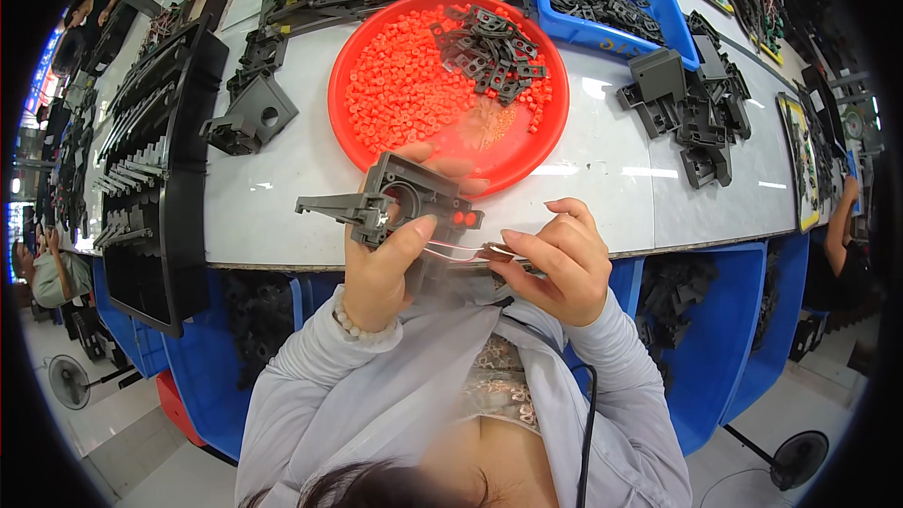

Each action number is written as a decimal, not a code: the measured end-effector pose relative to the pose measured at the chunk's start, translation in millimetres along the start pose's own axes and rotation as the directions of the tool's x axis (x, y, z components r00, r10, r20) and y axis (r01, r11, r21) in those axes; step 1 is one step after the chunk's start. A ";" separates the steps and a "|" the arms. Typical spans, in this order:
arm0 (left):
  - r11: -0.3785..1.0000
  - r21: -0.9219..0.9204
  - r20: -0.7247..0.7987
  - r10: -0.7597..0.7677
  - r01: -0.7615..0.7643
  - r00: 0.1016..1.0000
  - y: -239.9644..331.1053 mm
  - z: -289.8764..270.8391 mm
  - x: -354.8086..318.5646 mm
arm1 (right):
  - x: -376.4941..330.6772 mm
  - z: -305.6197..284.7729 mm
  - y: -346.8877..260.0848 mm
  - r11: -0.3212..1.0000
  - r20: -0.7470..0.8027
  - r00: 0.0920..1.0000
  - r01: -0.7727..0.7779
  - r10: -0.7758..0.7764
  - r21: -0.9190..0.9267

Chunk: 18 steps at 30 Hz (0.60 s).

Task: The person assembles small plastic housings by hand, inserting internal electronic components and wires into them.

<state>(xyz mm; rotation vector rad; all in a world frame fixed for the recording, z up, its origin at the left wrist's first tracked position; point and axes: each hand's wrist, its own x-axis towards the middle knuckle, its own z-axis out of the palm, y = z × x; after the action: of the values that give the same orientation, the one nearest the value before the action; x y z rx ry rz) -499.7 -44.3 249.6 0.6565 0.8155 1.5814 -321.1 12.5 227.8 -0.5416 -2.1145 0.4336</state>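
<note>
— How are the hands placed?
— Left hand [381, 268] is raised, fingers curled closed, thumb pressed forward, a bead bracelet on the wrist.
— And the other?
— Right hand [557, 261] sits beside it, fingertips pinched together, forearm angled in from the lower right.

Left hand [381, 268] gripping grey housing [406, 196], right hand [562, 259] pinching its wire [461, 249], red tray [376, 146] sitting behind.

Ahead: I see the round red plastic tray [376, 146] blocking.
Right: bare white tabletop [602, 160] before grey plastic housings [691, 108].
</note>
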 end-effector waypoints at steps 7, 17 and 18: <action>0.999 0.050 0.024 0.011 -0.012 1.000 -4.9 -4.8 3.1 | 9.1 -7.0 0.2 0.937 -0.005 0.984 -0.166 0.176 0.307; 0.996 0.007 0.144 0.092 -0.094 0.985 -15.6 -9.0 5.1 | 46.1 -8.3 -15.2 0.988 0.131 0.987 -0.080 0.097 -0.133; 0.996 0.008 0.143 0.092 -0.094 0.985 -15.4 -8.8 5.0 | 47.2 -7.7 -16.1 0.983 0.153 0.984 -0.061 0.088 -0.172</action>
<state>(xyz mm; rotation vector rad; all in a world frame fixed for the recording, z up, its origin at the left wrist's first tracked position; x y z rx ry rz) -498.3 -39.5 231.9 0.8187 0.6999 1.5931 -342.4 24.6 272.0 -0.7048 -2.3044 0.3536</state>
